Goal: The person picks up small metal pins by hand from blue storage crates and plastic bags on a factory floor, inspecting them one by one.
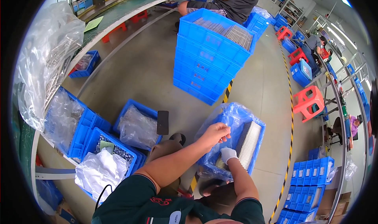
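Note:
A blue plastic bin (256,153) lined with clear plastic film (232,115) stands on the floor in front of me. Inside it, thin silvery metal pieces (249,143) are packed upright in a long row, and a shorter row lies to the left. My bare left hand (216,134) hovers over the bin's left part, its fingers curled together; anything between them is too small to make out. At the shorter row, my right hand (228,154) in a white glove reaches down with bent fingers. Its fingertips are partly hidden, so what they grip does not show.
A tall stack of blue crates (208,62) holding metal pieces stands ahead, near a seated person (232,3). On my left are more bins, crumpled white plastic (101,171), a dark flat object (162,122) and a green workbench (118,12). Red stools (309,102) line the right.

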Demonstrator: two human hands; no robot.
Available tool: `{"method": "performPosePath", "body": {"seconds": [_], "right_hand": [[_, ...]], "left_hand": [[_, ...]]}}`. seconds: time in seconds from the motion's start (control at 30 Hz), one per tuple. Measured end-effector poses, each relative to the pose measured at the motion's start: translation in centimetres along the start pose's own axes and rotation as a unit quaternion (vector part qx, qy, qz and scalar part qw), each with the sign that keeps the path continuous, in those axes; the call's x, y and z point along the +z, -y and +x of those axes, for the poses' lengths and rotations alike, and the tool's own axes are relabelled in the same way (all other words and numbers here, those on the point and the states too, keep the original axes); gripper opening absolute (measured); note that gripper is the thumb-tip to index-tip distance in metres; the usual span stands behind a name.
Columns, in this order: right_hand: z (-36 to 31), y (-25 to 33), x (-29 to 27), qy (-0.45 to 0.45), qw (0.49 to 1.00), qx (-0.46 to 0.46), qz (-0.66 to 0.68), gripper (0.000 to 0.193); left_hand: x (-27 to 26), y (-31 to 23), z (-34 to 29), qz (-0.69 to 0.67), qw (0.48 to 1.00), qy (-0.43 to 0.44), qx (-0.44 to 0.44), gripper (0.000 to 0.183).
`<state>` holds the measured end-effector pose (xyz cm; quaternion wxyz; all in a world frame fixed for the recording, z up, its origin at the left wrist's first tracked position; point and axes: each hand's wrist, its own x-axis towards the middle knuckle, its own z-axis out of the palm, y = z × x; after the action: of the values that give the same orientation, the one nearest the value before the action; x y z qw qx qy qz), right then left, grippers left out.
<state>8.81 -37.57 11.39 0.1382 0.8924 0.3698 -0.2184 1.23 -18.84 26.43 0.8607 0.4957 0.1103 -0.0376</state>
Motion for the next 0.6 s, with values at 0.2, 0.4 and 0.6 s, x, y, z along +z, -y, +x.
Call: {"method": "performPosePath", "body": {"seconds": [0.2,0.4,0.6], "right_hand": [[-0.3,0.0,-1.6,0.051,0.999,0.012,0.003,0.022],[0.9,-0.9,3.5,0.217,0.976,0.0,0.015,0.028],[1.4,-1.1,4.0,0.236,0.971,-0.048,-0.003,0.029]], "left_hand": [[-0.2,0.0,0.0,-0.004,1.0,0.0,0.004,0.016],[0.1,0.0,0.2,0.0,1.0,0.009,0.001,0.016],[0.0,0.2,0.4,-0.006,1.0,0.009,0.0,0.016]]}}
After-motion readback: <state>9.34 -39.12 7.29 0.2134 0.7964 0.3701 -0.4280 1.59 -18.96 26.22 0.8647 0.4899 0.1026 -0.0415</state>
